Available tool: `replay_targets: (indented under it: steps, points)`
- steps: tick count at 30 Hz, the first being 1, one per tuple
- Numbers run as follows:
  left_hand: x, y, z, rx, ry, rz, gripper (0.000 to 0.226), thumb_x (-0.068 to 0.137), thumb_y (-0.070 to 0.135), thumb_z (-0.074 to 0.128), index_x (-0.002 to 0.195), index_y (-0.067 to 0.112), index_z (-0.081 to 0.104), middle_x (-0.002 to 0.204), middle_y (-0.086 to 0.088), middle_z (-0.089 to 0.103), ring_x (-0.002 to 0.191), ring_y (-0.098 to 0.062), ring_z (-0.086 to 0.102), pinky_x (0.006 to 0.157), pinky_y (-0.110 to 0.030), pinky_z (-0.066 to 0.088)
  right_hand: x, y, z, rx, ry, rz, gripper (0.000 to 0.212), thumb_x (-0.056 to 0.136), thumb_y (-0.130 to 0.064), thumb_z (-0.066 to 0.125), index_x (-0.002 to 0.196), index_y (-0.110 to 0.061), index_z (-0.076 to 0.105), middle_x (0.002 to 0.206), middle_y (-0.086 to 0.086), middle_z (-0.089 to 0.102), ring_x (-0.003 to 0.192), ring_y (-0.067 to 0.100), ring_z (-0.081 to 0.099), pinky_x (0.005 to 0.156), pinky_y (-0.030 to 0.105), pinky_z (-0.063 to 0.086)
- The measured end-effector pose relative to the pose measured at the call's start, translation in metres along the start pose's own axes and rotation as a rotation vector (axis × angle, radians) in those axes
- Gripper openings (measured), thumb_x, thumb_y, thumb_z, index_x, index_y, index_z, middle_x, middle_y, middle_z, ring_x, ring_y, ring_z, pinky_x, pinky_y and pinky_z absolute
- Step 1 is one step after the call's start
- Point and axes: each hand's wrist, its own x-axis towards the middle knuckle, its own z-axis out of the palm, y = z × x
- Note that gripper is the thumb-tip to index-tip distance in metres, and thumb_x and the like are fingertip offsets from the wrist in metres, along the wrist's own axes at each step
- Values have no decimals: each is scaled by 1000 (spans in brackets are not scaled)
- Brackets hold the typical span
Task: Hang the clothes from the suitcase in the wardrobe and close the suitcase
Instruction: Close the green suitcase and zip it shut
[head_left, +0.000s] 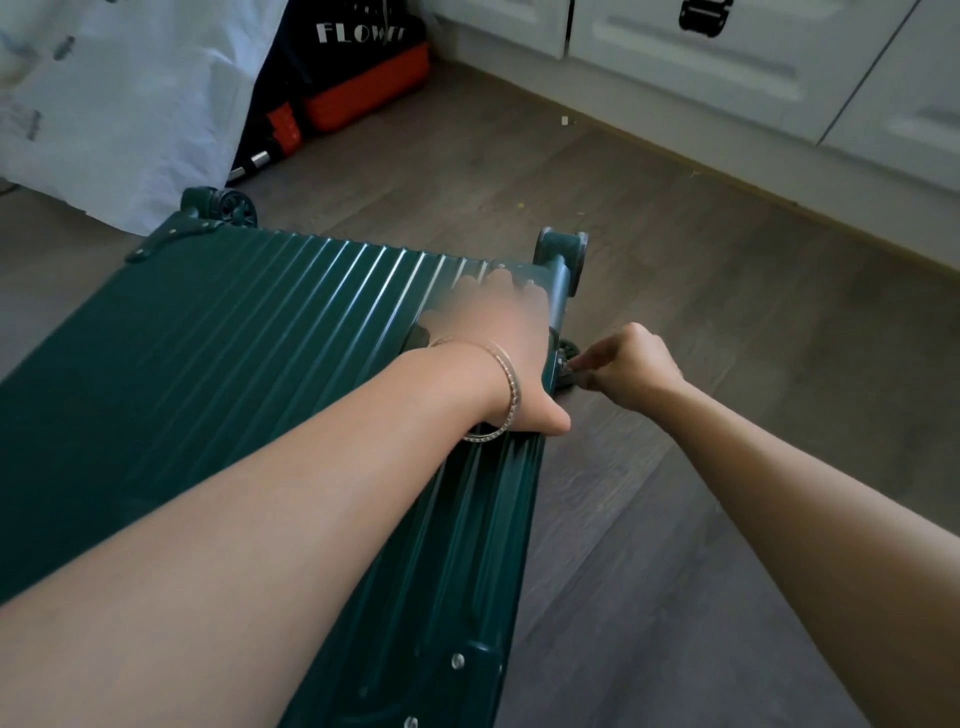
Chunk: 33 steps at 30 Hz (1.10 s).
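A dark green ribbed hard-shell suitcase (218, 374) lies flat on the wooden floor with its lid down. My left hand (498, 353), with a bracelet at the wrist, presses palm-down on the lid near its far right corner, fingers spread. My right hand (623, 366) is at the suitcase's right side, fingers pinched on a small metal latch (565, 370) at the edge. No clothes are in sight.
White wardrobe or cabinet fronts (727, 62) run along the back right above a skirting board. A white plastic bag (119, 104) and a black and orange bag (358, 88) stand at the back left. Bare wooden floor (727, 312) lies to the suitcase's right.
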Motion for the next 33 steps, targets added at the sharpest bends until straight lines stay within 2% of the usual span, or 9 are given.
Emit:
replay_targets:
  steps: [4,8,11,13,18,21,24,28,33]
  points:
    - [1,3,0,-11,2,-20,98,63,52,68,139,18,17,142,-11,17,131,-37,19,100,-58,33,-46,4,3,133,-377,2,17,76,-2,72,88,-13,75,83,0,70,80,9,64,83,24,54]
    - [-2,5,2,-27,-14,-44,106,66,51,68,146,19,6,148,-11,11,136,-36,15,104,-59,30,-101,0,32,-42,-868,0,23,77,-2,70,99,-6,73,83,1,71,76,6,60,84,24,50]
    - [-13,2,4,-45,-28,-34,107,71,53,66,148,21,-1,155,-10,-2,142,-34,5,110,-56,25,-128,-2,50,-82,-984,-46,29,78,-2,71,106,-3,71,83,3,70,77,9,58,87,27,50]
    - [-31,1,6,-12,-45,45,103,72,58,64,148,26,3,156,-9,-10,144,-34,-3,113,-56,19,-137,0,51,-55,-974,-61,28,80,-2,69,107,-2,70,87,5,70,77,9,59,83,26,52]
    - [-92,2,21,80,-342,318,102,62,73,59,145,42,9,151,-1,-34,138,-31,-34,113,-59,-6,-143,-1,42,-86,-918,-123,17,82,1,60,89,-8,73,69,-4,61,63,7,52,61,16,44]
    - [-120,5,33,157,-448,402,102,61,68,66,144,44,12,150,-1,-37,132,-33,-43,111,-64,-11,-139,-1,35,-100,-890,-100,16,81,1,61,85,-9,72,56,-13,59,57,5,50,56,15,44]
    - [-123,8,39,231,-340,443,95,65,50,74,142,40,18,153,-1,-30,136,-35,-36,110,-66,-5,-131,2,18,-182,-842,-87,26,80,-3,61,66,-24,66,61,-8,59,58,9,49,56,18,43]
    - [-106,14,34,128,-50,435,82,71,44,68,140,38,22,157,3,-8,145,-30,-10,110,-63,14,-116,15,-16,-176,-649,-20,42,79,4,57,47,-23,63,50,-9,57,50,8,46,50,20,40]
    - [-66,40,20,43,249,345,71,76,51,60,138,34,30,148,-3,26,136,-29,26,98,-52,36,-96,28,-51,-98,-275,26,35,81,-3,65,51,-20,55,40,-9,50,48,9,42,42,15,36]
